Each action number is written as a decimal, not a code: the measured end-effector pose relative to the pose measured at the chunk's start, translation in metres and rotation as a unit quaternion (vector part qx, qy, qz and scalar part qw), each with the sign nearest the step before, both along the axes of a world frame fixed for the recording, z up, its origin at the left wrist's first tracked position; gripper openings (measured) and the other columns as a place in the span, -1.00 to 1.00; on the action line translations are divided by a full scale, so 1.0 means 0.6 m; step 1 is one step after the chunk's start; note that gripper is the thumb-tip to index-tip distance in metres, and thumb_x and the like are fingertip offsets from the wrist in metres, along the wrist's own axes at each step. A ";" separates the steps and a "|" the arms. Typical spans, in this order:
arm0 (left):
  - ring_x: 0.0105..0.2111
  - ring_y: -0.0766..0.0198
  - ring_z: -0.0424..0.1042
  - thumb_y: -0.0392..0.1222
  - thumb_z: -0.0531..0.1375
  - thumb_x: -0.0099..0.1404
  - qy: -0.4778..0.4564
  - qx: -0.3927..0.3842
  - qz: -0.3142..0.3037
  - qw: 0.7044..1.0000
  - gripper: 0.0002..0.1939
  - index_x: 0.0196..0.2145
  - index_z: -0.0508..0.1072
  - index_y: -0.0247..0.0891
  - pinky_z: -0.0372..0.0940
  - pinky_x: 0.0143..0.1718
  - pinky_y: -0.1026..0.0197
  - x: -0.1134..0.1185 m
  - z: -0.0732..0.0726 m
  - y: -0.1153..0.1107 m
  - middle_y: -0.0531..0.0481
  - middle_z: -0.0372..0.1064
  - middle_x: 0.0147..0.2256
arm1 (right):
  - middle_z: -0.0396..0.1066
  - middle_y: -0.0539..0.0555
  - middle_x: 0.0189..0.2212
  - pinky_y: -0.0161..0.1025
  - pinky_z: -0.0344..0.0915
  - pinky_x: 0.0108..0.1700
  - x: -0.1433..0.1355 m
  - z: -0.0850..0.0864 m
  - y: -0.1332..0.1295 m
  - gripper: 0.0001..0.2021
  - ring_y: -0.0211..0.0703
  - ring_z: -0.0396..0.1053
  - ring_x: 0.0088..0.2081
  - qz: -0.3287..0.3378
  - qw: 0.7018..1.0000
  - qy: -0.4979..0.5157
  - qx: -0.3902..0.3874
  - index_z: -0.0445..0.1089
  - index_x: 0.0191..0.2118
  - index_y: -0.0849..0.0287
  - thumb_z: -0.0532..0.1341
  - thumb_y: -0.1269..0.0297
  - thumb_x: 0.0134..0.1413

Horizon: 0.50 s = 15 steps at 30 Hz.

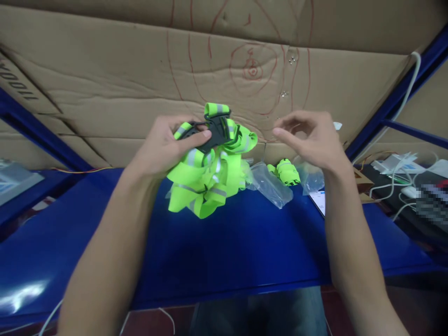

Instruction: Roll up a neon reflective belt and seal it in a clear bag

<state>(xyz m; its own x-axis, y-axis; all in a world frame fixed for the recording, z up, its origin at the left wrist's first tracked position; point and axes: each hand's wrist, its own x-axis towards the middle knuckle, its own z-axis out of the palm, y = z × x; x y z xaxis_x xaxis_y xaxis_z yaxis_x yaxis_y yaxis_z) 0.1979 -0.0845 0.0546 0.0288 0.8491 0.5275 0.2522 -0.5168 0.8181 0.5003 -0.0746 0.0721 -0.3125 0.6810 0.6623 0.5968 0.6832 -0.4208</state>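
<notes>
This looks like a makeshift workshop or packing corner rather than a home room. The blue tabletop (238, 252) sits within blue metal uprights (388, 100), like industrial racking, and is backed by creased cardboard sheets (115, 67), one with printed lettering and others with hand-drawn red rings (241, 71). Clear plastic bags (275, 189) lie beyond the bright green reflective straps (231, 175). White cables (402, 175) clutter the right side, and a dark red floor (184, 322) shows below.
</notes>
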 end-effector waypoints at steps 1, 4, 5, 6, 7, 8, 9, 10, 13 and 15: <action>-0.31 0.14 0.52 0.07 0.52 0.08 -0.028 -0.031 -0.020 0.999 -0.62 -0.30 0.57 -0.23 0.47 -0.26 0.09 0.010 -0.003 -0.004 -0.01 0.55 -0.33 | 0.61 0.18 -0.14 0.05 0.41 -0.07 -0.018 -0.003 -0.005 -0.60 0.10 0.50 -0.17 0.022 1.000 -0.003 -0.017 0.56 -0.10 0.07 0.43 -0.13 0.15; -0.34 0.10 0.57 0.12 0.52 0.03 -0.076 -0.105 -0.097 0.987 -0.52 -0.22 0.57 -0.25 0.49 -0.33 0.09 0.042 -0.010 -0.014 -0.07 0.57 -0.32 | 0.60 0.17 -0.01 0.01 0.41 -0.01 -0.060 -0.019 -0.002 -0.36 0.18 0.52 -0.04 0.045 0.996 -0.070 -0.015 0.50 0.12 0.10 0.53 -0.12 -0.02; -0.35 0.10 0.57 0.13 0.53 0.01 -0.077 -0.117 -0.113 0.984 -0.49 -0.21 0.57 -0.25 0.49 -0.34 0.10 0.047 -0.012 -0.015 -0.08 0.57 -0.31 | 0.61 0.16 -0.02 -0.01 0.39 0.00 -0.064 -0.026 0.007 -0.38 0.18 0.53 -0.03 0.047 0.995 -0.091 -0.004 0.50 0.14 0.10 0.52 -0.07 0.01; -0.36 0.10 0.57 0.13 0.53 -0.01 -0.075 -0.125 -0.117 0.982 -0.48 -0.21 0.58 -0.25 0.49 -0.36 0.11 0.050 -0.013 -0.013 -0.09 0.57 -0.32 | 0.62 0.15 -0.04 -0.03 0.38 0.00 -0.059 -0.031 0.018 -0.47 0.16 0.54 -0.04 0.051 0.992 -0.115 0.000 0.51 0.12 0.10 0.49 0.00 0.08; -0.38 0.11 0.56 0.13 0.53 -0.03 -0.075 -0.132 -0.109 0.982 -0.48 -0.22 0.58 -0.25 0.48 -0.38 0.13 0.048 -0.015 -0.010 -0.08 0.56 -0.33 | 0.63 0.14 -0.06 -0.06 0.37 -0.01 -0.047 -0.036 0.031 -0.57 0.13 0.55 -0.05 0.058 0.988 -0.142 -0.003 0.54 0.07 0.11 0.46 0.05 0.14; -0.41 0.13 0.55 0.12 0.54 -0.05 -0.076 -0.137 -0.092 0.983 -0.48 -0.24 0.58 -0.25 0.45 -0.42 0.15 0.045 -0.017 -0.005 -0.07 0.55 -0.36 | 0.65 0.12 -0.11 -0.08 0.36 -0.03 -0.029 -0.038 0.043 -0.67 0.11 0.56 -0.08 0.056 0.984 -0.170 -0.015 0.57 -0.01 0.11 0.43 0.09 0.18; -0.44 0.16 0.52 0.12 0.54 -0.06 -0.076 -0.138 -0.073 0.985 -0.50 -0.26 0.58 -0.24 0.42 -0.45 0.18 0.039 -0.019 0.001 -0.05 0.54 -0.39 | 0.65 0.10 -0.18 -0.11 0.35 -0.08 -0.008 -0.037 0.053 -0.74 0.08 0.57 -0.13 0.043 0.978 -0.199 -0.036 0.59 -0.09 0.12 0.42 0.10 0.18; -0.45 0.18 0.50 0.11 0.53 -0.05 -0.069 -0.134 -0.057 0.987 -0.52 -0.28 0.58 -0.24 0.40 -0.46 0.20 0.033 -0.020 0.006 -0.03 0.53 -0.40 | 0.65 0.08 -0.24 -0.13 0.35 -0.13 0.013 -0.035 0.058 -0.79 0.03 0.57 -0.21 0.022 0.972 -0.225 -0.062 0.60 -0.15 0.11 0.40 0.10 0.21; -0.36 0.18 0.52 0.10 0.48 0.07 0.012 -0.086 -0.051 0.995 -0.62 -0.31 0.61 -0.24 0.41 -0.36 0.22 0.022 -0.024 0.014 -0.03 0.56 -0.35 | 0.59 0.08 -0.42 -0.11 0.37 -0.19 0.054 -0.017 0.044 -0.67 -0.03 0.52 -0.36 -0.033 0.957 -0.272 -0.098 0.60 -0.25 0.08 0.45 -0.10 0.13; -0.25 0.15 0.55 0.09 0.42 0.18 0.106 -0.038 -0.076 0.991 -0.67 -0.30 0.63 -0.24 0.42 -0.21 0.20 0.024 -0.024 0.011 -0.04 0.59 -0.28 | 0.64 0.18 -0.15 0.01 0.43 -0.01 0.048 -0.003 0.016 -0.38 0.13 0.58 -0.11 -0.027 0.968 -0.238 -0.072 0.59 0.00 0.05 0.53 -0.25 -0.08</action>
<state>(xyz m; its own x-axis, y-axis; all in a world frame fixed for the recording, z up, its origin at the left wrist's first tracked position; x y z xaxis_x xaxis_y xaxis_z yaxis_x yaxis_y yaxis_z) 0.2121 -0.0779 0.0405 0.2633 0.8636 0.4299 0.3458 -0.5005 0.7936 0.5290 -0.0649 0.0703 -0.5212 0.7793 0.3479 0.7795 0.6007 -0.1776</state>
